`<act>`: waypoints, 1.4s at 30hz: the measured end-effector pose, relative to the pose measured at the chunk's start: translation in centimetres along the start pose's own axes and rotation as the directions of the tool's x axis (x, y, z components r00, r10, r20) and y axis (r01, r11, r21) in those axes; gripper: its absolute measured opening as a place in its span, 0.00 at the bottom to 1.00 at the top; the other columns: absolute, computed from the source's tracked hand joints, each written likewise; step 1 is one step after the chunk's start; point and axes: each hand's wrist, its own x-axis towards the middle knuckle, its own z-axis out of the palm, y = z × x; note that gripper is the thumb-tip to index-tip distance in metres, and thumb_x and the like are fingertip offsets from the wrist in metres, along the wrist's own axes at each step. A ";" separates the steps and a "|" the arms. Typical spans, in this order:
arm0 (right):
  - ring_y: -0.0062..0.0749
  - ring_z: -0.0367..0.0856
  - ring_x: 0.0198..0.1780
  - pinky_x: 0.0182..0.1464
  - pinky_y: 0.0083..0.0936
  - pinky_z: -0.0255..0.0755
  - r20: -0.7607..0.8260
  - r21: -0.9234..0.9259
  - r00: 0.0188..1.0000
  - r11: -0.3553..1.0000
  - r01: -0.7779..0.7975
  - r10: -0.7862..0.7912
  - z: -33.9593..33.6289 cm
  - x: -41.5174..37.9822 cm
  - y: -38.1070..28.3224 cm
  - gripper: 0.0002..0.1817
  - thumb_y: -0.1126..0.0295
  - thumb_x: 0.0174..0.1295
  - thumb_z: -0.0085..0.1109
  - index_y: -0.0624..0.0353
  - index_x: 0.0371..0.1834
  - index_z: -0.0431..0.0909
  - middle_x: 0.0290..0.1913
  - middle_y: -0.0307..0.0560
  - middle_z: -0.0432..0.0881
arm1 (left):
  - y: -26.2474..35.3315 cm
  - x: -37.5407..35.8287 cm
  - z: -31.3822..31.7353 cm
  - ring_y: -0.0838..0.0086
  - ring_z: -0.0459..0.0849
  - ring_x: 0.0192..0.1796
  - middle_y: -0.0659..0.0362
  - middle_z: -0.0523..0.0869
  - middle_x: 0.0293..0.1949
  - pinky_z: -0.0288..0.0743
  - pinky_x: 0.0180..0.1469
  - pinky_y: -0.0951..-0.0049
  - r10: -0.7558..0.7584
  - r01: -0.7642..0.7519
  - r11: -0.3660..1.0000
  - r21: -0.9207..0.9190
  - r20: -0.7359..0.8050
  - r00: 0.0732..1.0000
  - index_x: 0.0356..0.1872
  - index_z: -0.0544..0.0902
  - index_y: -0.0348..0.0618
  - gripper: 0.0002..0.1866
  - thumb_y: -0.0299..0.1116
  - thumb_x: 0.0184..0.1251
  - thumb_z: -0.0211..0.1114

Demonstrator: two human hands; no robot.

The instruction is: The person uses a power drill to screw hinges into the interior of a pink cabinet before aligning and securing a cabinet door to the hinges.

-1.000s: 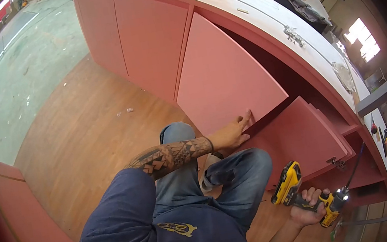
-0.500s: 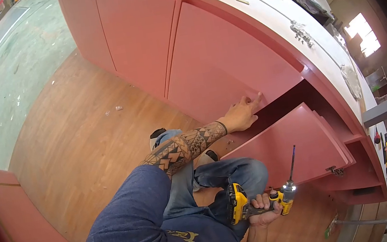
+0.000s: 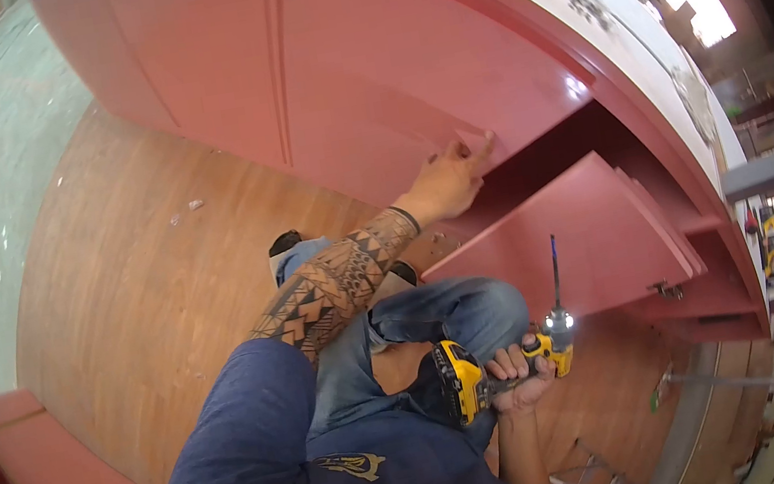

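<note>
The pink door [image 3: 402, 77] meets the outstretched left hand [image 3: 446, 180].

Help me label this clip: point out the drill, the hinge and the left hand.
Drill [image 3: 471, 383], head view: on its yellow-and-black base.
Hinge [image 3: 665, 290], head view: on its middle.
Left hand [image 3: 445, 186], head view: on its back.

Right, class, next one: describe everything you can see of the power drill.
The power drill is yellow and black, its housing looking like plastic. A chunky battery pack sits at the handle's base, and a long, thin, dark bit points up the picture from the nose, where small lights glow white. The right hand grips the handle. From this view the bit overlaps a pink panel; whether it is turning can't be told.
</note>
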 end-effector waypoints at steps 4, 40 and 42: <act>0.25 0.66 0.29 0.38 0.28 0.68 -0.022 -0.002 1.000 1.000 0.019 -0.019 0.2 -0.2 0.1 0.19 0.59 0.62 0.66 0.55 0.53 0.78 0.24 0.35 0.68 | 0.7 -0.3 -0.8 0.39 0.85 0.59 0.33 0.77 0.65 0.77 0.67 0.45 -0.023 0.015 0.995 -0.099 -0.081 0.996 0.87 0.55 0.61 0.41 0.34 0.76 0.59; 0.25 0.69 0.32 0.40 0.27 0.71 0.097 0.051 0.995 0.999 0.014 -0.019 -1.7 -0.1 0.2 0.19 0.60 0.63 0.67 0.53 0.55 0.80 0.25 0.34 0.69 | 9.2 4.9 -12.4 0.47 0.59 0.81 0.46 0.69 0.69 0.50 0.79 0.28 0.247 0.013 0.890 0.456 -0.505 0.827 0.71 0.73 0.46 0.31 0.39 0.68 0.70; 0.25 0.69 0.32 0.41 0.26 0.72 0.096 0.046 0.995 0.999 0.025 -0.030 -1.7 -0.2 0.1 0.18 0.61 0.63 0.67 0.53 0.55 0.80 0.26 0.34 0.70 | 10.0 3.0 -12.8 0.47 0.60 0.80 0.47 0.70 0.67 0.51 0.79 0.28 0.257 -0.053 0.909 0.414 -0.456 0.852 0.67 0.74 0.47 0.28 0.38 0.68 0.70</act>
